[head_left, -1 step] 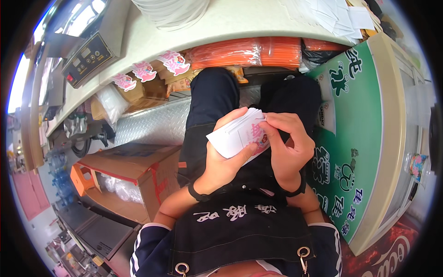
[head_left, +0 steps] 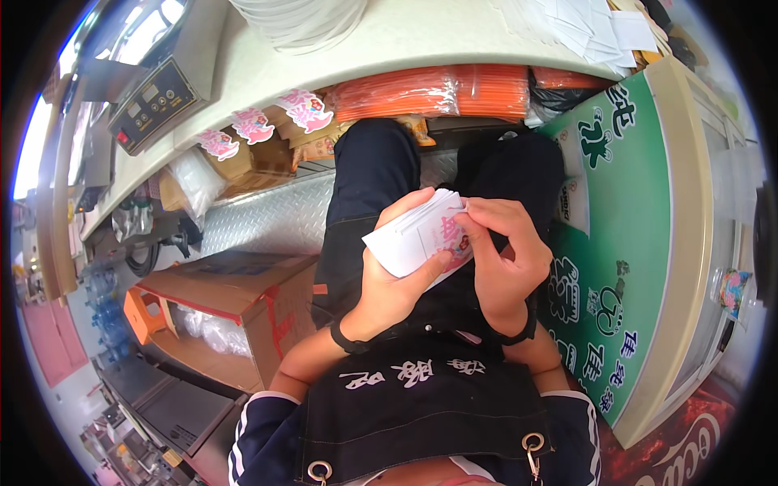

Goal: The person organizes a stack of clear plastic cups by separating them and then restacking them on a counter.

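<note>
A small stack of white papers with a pink printed design [head_left: 415, 241] is held above my lap. My left hand [head_left: 393, 279] is closed around its left and lower side, with the thumb lying across the top sheet. At the stack's right edge, my right hand [head_left: 512, 255] pinches the paper between thumb and forefinger, its other fingers curled. Several sheets fan slightly apart at the upper edge. I cannot tell whether they are flat sheets or paper bags. Below the stack is my black apron [head_left: 421, 397].
A pale counter [head_left: 438, 44] curves ahead, bearing loose white papers [head_left: 587, 32] and a white stack [head_left: 304, 20]. Orange-red wrapped packs [head_left: 429, 93] sit under it. An open cardboard box [head_left: 235, 296] stands at left; a green-sided cabinet [head_left: 620, 243] stands close at right.
</note>
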`<state>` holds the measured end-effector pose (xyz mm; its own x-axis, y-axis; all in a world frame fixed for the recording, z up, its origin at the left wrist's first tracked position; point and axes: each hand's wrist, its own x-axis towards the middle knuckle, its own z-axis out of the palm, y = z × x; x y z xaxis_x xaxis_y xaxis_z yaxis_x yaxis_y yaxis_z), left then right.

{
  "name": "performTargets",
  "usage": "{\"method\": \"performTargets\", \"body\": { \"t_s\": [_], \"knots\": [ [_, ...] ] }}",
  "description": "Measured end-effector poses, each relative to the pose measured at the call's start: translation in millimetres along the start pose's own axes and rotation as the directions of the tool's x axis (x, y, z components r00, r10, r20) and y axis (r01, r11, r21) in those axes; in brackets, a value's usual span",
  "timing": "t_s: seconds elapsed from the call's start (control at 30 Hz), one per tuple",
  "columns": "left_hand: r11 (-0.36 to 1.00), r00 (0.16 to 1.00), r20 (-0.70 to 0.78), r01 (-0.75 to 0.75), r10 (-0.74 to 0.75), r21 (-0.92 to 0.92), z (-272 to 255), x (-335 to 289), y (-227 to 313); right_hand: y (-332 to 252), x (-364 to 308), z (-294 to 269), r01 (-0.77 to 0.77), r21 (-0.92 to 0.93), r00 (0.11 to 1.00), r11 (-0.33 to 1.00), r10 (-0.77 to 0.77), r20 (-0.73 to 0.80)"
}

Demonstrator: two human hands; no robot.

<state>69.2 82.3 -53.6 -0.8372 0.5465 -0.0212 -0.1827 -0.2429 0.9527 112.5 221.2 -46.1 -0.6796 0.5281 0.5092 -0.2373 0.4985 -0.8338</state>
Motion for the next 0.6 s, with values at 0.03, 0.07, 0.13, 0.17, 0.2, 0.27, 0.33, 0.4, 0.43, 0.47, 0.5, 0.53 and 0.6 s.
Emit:
{"method": "performTargets", "body": {
  "t_s": [0.03, 0.07, 0.13, 0.17, 0.2, 0.27, 0.33, 0.4, 0.43, 0.47, 0.5, 0.53, 0.6],
  "knots": [
    [1.000, 1.000, -0.017, 0.017, -0.017, -0.001, 0, 0, -1, 2, -1, 1, -0.001, 0.000, 1.000, 1.000, 0.001, -0.001],
    [1.000, 1.000, -0.015, 0.018, -0.018, 0.000, 0, 0, -1, 4, -3, 2, 0.053, -0.030, 0.999, 0.998, -0.053, -0.006],
    [0.999, 0.999, -0.015, 0.028, -0.028, 0.015, 1, 1, -2, 8, -3, 2, 0.109, -0.068, 0.994, 0.992, -0.110, -0.011],
    [1.000, 1.000, -0.010, 0.028, -0.028, 0.013, 2, 1, -2, 10, -2, 3, 0.148, -0.082, 0.989, 0.986, -0.149, -0.003],
    [0.999, 0.999, -0.018, 0.047, -0.047, 0.003, 3, 1, -1, 12, -1, 3, 0.189, -0.099, 0.982, 0.977, -0.190, 0.006],
    [0.998, 0.998, -0.016, 0.065, -0.066, -0.013, 5, 2, 0, 13, 1, 2, 0.214, -0.149, 0.977, 0.965, -0.215, 0.015],
    [0.997, 0.997, -0.008, 0.071, -0.071, 0.036, 4, 3, 0, 19, 0, 2, 0.263, -0.246, 0.965, 0.933, -0.259, 0.050],
    [0.976, 0.985, 0.015, 0.173, -0.172, -0.136, 4, 9, 5, 19, 3, -3, 0.330, -0.304, 0.944, 0.894, -0.318, 0.092],
    [0.916, 0.962, 0.047, 0.271, -0.270, -0.296, 2, 12, 8, 19, 4, -5, 0.394, -0.348, 0.919, 0.850, -0.369, 0.139],
    [0.785, 0.927, 0.169, 0.373, -0.334, -0.494, -8, 16, 1, 23, 3, -7, 0.445, -0.331, 0.895, 0.832, -0.400, 0.197],
    [0.621, 0.881, 0.268, 0.466, -0.389, -0.630, -14, 22, -1, 28, 1, -8, 0.494, -0.307, 0.866, 0.813, -0.431, 0.254],
    [0.567, 0.840, 0.314, 0.534, -0.443, -0.627, -21, 26, -4, 30, 0, -10, 0.530, -0.283, 0.839, 0.799, -0.448, 0.308],
    [0.509, 0.792, 0.364, 0.600, -0.491, -0.618, -27, 29, -10, 30, -1, -12, 0.577, -0.232, 0.796, 0.783, -0.475, 0.375]
  ]
}}
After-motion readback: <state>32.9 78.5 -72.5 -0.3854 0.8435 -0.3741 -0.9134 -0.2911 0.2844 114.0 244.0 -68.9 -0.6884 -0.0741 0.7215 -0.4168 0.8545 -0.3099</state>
